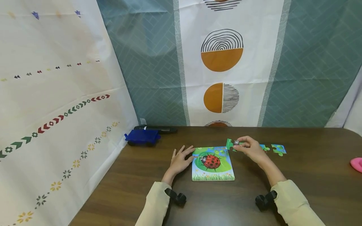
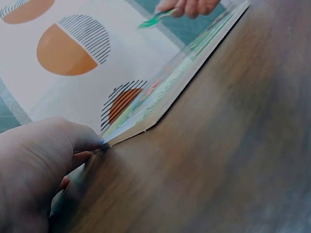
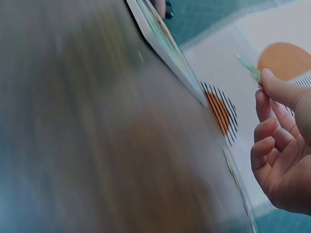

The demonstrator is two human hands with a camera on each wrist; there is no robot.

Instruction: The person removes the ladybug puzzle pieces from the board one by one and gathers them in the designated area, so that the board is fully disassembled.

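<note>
A ladybug puzzle board (image 1: 223, 171) lies flat on the brown table. Beside its left edge is my left hand (image 1: 179, 163), fingers spread, the thumb touching the edge. In the left wrist view the thumb of my left hand (image 2: 53, 155) meets the board's corner. Above the board's far right corner, my right hand (image 1: 250, 149) pinches a green puzzle piece (image 1: 229, 144) between thumb and fingers. The right wrist view shows that piece (image 3: 250, 67) held up off the table, with the other fingers of my right hand (image 3: 286, 141) curled beneath.
Loose puzzle pieces (image 1: 278, 148) lie in a row right of the board, partly hidden behind my right hand. A blue toy cart (image 1: 142, 137) and a black pen-like object (image 1: 162, 129) sit at the back left. Something pink (image 1: 357, 164) is at the far right.
</note>
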